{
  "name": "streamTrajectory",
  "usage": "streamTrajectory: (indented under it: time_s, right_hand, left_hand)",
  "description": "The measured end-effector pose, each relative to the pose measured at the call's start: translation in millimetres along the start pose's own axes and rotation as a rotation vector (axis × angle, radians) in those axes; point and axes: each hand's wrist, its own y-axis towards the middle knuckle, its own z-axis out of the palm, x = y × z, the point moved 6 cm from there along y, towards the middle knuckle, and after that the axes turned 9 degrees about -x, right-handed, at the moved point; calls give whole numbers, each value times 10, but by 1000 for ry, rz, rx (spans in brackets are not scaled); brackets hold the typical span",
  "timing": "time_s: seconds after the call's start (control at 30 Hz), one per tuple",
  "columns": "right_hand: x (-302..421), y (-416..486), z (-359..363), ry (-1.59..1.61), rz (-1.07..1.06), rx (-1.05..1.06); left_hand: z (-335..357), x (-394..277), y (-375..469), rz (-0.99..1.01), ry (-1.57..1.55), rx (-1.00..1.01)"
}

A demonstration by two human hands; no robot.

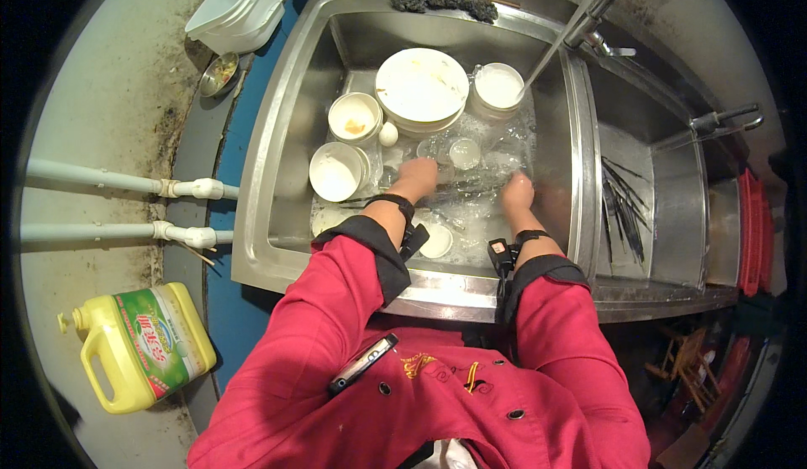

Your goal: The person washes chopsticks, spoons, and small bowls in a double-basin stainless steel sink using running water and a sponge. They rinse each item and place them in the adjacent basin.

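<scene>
Both my hands reach into the water of a stainless steel sink basin (pixel 280 116). My left hand (pixel 417 176) is partly under the surface, fingers hidden, beside a stack of bowls (pixel 335 173) and dark chopsticks (pixel 356 203). Under the water near the right side wall, my right hand (pixel 518 190) shows only wrist and knuckles clearly. Splashes blur what either hand touches. Between and beyond them lie a small round dish (pixel 464 153) and a stack of white plates (pixel 422 84). A white bowl (pixel 435 241) floats or rests nearer me.
Water runs from a tap (pixel 586 28) onto a bowl stack (pixel 498 86). Dark chopsticks (pixel 621 217) lie in the right-hand basin. A dark scouring pad (pixel 444 4) sits on the back rim. At left are a yellow jug (pixel 148 346), white containers (pixel 239 15) and a metal bowl (pixel 220 75).
</scene>
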Motion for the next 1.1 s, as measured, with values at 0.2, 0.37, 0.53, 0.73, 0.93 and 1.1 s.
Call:
streamTrajectory:
  time_s: [0.2, 0.37, 0.53, 0.73, 0.93, 1.1]
  right_hand:
    - [478, 118, -188, 133, -323, -86]
    - [819, 77, -342, 347, -337, -163]
    - [176, 218, -312, 495, 89, -277]
    - [-378, 157, 282, 417, 528, 63]
    - [-79, -164, 415, 1491, 1188, 413]
    - [321, -276, 383, 1735, 1373, 730]
  left_hand:
    - [-165, -152, 137, 35, -253, -147]
    - [-25, -318, 211, 295, -323, -172]
    - [275, -80, 75, 245, -231, 95]
    - [307, -25, 80, 212, -147, 190]
    - [316, -107, 42, 148, -266, 352]
    - [219, -354, -1, 95, -509, 374]
